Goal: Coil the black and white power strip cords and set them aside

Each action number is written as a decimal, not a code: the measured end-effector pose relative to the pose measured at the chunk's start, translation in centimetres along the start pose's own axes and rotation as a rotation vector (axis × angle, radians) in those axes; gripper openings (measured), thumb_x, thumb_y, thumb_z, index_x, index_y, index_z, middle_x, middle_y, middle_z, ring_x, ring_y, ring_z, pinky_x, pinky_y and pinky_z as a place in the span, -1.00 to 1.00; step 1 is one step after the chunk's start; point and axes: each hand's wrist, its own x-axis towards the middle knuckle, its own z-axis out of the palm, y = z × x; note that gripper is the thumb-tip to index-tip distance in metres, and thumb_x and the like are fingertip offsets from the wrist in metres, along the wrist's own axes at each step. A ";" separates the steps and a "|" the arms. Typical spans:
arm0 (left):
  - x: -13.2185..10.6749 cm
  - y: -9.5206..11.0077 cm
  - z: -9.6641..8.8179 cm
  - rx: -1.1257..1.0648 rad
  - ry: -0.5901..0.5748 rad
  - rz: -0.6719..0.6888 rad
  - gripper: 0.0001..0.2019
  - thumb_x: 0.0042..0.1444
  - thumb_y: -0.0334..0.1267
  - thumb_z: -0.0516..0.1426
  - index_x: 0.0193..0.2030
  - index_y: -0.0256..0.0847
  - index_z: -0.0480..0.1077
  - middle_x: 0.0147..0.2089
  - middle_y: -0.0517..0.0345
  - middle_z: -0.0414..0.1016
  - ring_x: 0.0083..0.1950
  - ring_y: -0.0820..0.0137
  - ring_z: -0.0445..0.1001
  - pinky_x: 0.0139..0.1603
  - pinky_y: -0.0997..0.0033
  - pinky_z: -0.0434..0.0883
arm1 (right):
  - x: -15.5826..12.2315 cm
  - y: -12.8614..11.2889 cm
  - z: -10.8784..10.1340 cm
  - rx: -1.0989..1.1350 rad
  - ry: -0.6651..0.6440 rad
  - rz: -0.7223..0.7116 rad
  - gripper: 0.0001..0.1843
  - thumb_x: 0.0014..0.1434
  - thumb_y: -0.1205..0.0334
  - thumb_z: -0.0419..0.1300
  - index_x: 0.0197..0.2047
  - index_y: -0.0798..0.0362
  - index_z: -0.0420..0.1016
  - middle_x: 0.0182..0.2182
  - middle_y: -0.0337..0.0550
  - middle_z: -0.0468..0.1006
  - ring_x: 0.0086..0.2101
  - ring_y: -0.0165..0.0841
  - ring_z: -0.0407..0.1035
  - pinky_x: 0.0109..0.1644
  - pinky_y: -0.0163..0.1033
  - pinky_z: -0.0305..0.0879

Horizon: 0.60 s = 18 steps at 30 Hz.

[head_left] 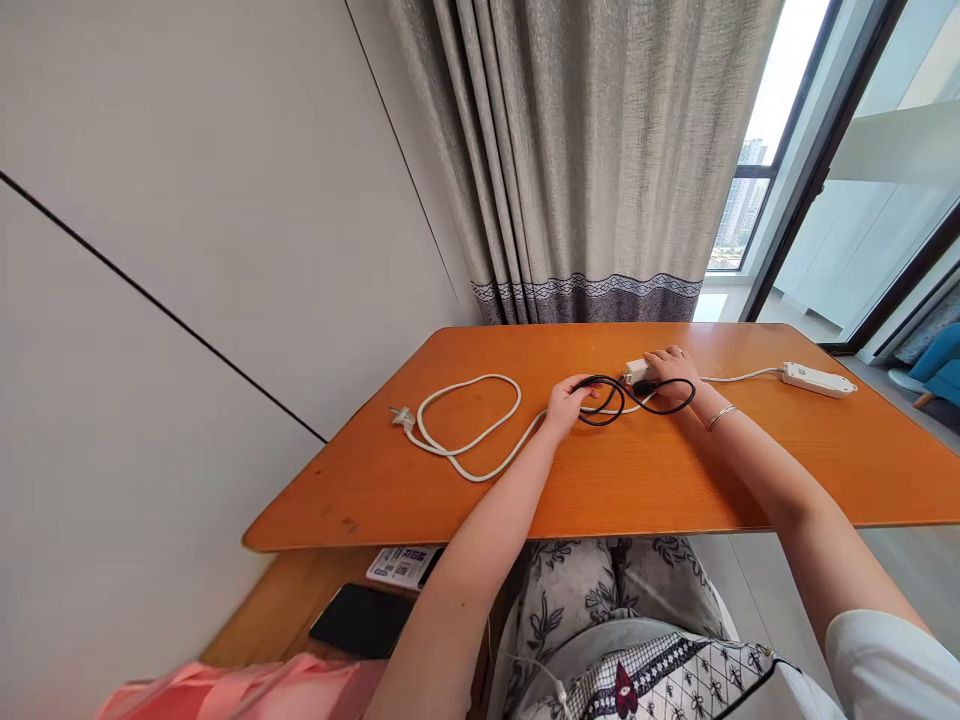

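Observation:
Above the orange-brown tabletop, my left hand (567, 408) is closed round a looped black cable (602, 422). My right hand (676, 372) grips a small white plug block (639, 371) from its right side. The black connector (645, 388) at the cable's end lies against or just in front of that block; whether it is plugged in I cannot tell. A white cord (480, 478) curls across the table to the left, ending in a white plug (403, 419). A white power strip (817, 380) rests to the right, with a white lead running toward my right hand.
The wooden table (600, 500) has its front edge close to my lap. A black phone (361, 620) and a printed white box (403, 566) lie on a lower surface, beside a pink bag (247, 690). A grey curtain (600, 150) hangs behind the table; a wall rises at left.

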 end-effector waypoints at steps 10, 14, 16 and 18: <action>0.8 0.6 -2.7 -0.174 0.333 0.076 -0.89 -0.09 -0.38 0.08 -0.42 -0.17 0.43 -0.22 0.09 0.65 -0.06 0.29 0.58 0.08 0.21 0.48 | -1.2 1.2 -1.1 -0.078 0.109 0.121 -0.64 0.31 0.14 0.14 0.14 -0.02 0.50 0.06 0.11 0.51 0.04 0.00 0.28 0.11 0.02 0.13; 0.8 1.8 -5.0 -0.323 0.439 0.052 -0.96 -0.06 -0.34 0.10 -0.40 -0.17 0.33 -0.36 0.18 0.54 -0.30 0.44 0.55 -0.17 0.41 0.48 | -3.7 4.6 -3.1 -0.098 0.181 0.261 -0.55 0.34 0.08 0.12 0.24 0.02 0.44 0.13 0.13 0.47 0.05 0.00 0.32 0.09 0.02 0.16; 0.6 2.7 -6.4 -0.399 0.491 0.036 -0.92 -0.08 -0.37 0.11 -0.39 -0.17 0.30 -0.37 0.24 0.52 -0.41 0.54 0.48 -0.32 0.54 0.42 | -5.6 6.9 -4.3 -0.122 0.223 0.327 -0.56 0.35 0.08 0.11 0.23 0.01 0.44 0.14 0.12 0.47 0.08 -0.01 0.33 0.10 0.00 0.17; 0.3 3.9 -7.8 -0.469 0.531 0.019 -0.88 -0.10 -0.42 0.10 -0.38 -0.17 0.29 -0.36 0.26 0.51 -0.47 0.61 0.42 -0.40 0.63 0.36 | -7.9 9.2 -5.2 -0.151 0.239 0.387 -0.57 0.36 0.07 0.09 0.22 -0.01 0.45 0.14 0.10 0.48 0.08 -0.01 0.35 0.11 0.00 0.19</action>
